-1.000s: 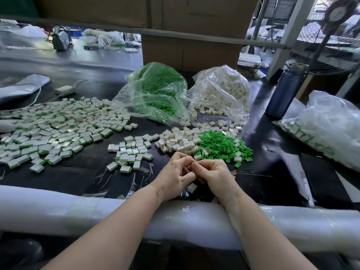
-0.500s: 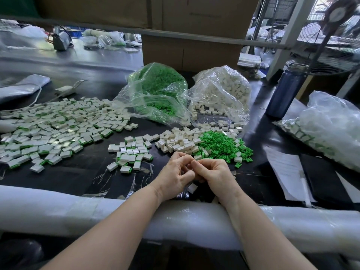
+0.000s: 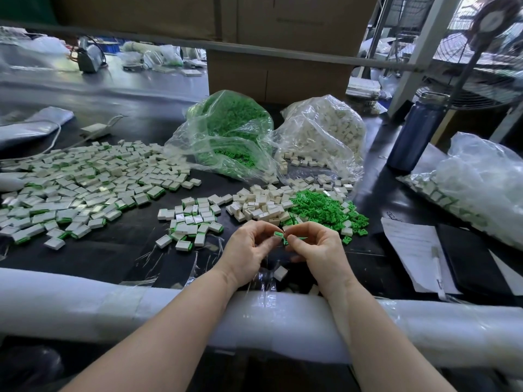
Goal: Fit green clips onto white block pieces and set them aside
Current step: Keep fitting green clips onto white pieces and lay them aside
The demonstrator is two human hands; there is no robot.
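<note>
Green clips (image 3: 325, 209) in heap on black table (image 3: 119, 250). White blocks (image 3: 257, 206) left of heap. Dark blue bottle (image 3: 413, 137) right of heap. Brown box (image 3: 277, 77) behind heap.

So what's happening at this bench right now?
A person is fitting green clips onto white blocks. The left hand and right hand meet over the table edge, pinching a green clip between their fingertips. Loose clips and bare blocks lie just beyond the hands. Finished pieces are spread out to the left, with a smaller cluster nearer. One block lies under the hands.
</note>
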